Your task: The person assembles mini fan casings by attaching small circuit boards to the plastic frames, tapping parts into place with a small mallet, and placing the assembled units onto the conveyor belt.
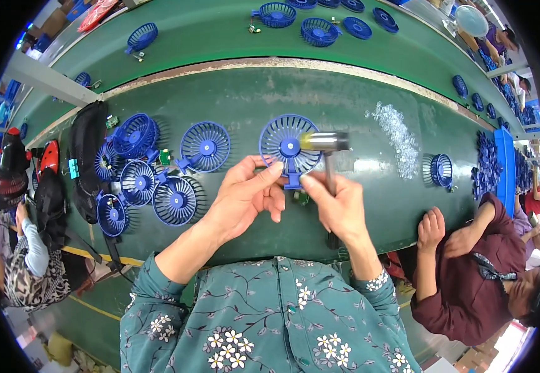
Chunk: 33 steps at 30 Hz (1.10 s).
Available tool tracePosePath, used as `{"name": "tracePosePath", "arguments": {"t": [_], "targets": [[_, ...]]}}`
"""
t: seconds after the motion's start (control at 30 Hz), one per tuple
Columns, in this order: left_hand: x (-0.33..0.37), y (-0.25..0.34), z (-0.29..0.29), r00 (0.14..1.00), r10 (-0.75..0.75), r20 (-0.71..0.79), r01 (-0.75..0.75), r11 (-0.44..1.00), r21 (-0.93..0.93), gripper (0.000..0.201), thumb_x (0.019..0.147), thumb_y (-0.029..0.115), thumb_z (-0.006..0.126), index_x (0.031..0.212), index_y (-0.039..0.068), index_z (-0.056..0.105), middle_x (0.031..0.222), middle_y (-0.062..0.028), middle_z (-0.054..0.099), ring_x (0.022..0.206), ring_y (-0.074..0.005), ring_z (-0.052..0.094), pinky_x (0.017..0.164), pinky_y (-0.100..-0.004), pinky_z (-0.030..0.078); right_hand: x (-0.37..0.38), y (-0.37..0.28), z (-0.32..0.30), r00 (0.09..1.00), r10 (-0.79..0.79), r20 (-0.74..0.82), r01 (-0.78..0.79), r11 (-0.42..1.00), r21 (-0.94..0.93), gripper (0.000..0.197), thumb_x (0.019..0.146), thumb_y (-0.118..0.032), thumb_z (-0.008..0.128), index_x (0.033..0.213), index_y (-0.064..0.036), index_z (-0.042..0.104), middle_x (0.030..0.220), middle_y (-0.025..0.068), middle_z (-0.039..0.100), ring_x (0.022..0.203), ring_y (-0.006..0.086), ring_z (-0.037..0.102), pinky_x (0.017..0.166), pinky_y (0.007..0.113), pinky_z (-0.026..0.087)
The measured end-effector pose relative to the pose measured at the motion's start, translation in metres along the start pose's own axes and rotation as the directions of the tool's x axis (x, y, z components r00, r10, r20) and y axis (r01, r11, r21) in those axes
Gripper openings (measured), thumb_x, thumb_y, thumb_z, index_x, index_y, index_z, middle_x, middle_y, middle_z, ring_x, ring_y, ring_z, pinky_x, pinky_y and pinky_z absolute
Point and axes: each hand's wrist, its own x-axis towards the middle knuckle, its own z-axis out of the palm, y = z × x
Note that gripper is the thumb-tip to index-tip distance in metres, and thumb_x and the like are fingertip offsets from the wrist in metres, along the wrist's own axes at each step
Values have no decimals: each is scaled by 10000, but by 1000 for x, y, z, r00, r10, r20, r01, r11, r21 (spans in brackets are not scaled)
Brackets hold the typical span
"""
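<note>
In front of me a round blue fan grille with a short neck lies at the middle of the green bench. My left hand grips it at the neck, thumb on top and the lower fingers curled beneath. A hammer is in my right hand, its dark handle running down through the fist. The hammer's yellowish tip overlaps the right part of the grille; whether it touches cannot be told. My right thumb and forefinger are also close against the neck. Below the neck shows a bit of green circuit board.
Several blue fan grilles with circuit boards lie to the left, beside a black bag. To the right are a pile of small clear pieces, one grille and a blue bin. Behind runs a green conveyor. Co-workers sit alongside.
</note>
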Motion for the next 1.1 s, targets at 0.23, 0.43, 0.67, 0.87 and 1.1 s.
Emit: {"name": "tracePosePath", "arguments": {"t": [0.23, 0.43, 0.67, 0.87, 1.1], "targets": [[1, -18, 6, 981, 169, -92, -144, 963, 230, 460, 971, 216, 612, 1216, -57, 334, 977, -196, 580, 608, -203, 640, 474, -310, 554, -13, 2, 3, 992, 19, 128, -35, 991, 128, 182, 898, -160, 711, 947, 16, 707, 636, -35, 549, 608, 43, 454, 528, 254, 377], [3, -19, -9, 979, 55, -198, 6, 956, 292, 554, 944, 269, 656, 1209, -101, 340, 1007, -246, 593, 569, -204, 632, 441, -305, 545, -11, -1, -7, 964, -238, -121, 201, 946, -255, 229, 895, -173, 724, 979, 38, 695, 609, -53, 419, 598, 56, 394, 526, 257, 338], [-9, -19, -20, 957, -20, -291, 164, 862, 479, 402, 921, 266, 690, 1046, -53, 478, 852, -170, 645, 568, -156, 611, 447, -289, 513, 22, 29, -22, 845, -480, -236, 213, 707, -675, 341, 913, -54, 590, 1249, -3, 561, 1105, 186, 595, 784, 356, 610, 693, 432, 493], [-15, -14, -3, 707, 530, 468, -363, -297, 883, 498, 723, 232, 792, 1148, 69, 592, 1142, -95, 540, 1036, -294, 495, 821, -419, 373, 18, 17, -22, 736, -676, -41, 339, 420, -842, 250, 883, -50, 612, 1126, 8, 607, 1117, 175, 606, 980, 379, 563, 861, 441, 454], [3, -21, 13, 795, 397, 458, -258, -463, 848, 365, 741, 251, 785, 1054, 104, 666, 1138, -84, 566, 976, -269, 539, 748, -409, 417, -6, 16, -11, 989, -98, 108, 128, 938, -323, 140, 934, -103, 624, 946, 32, 588, 811, 160, 684, 630, 307, 635, 586, 393, 472]]}}
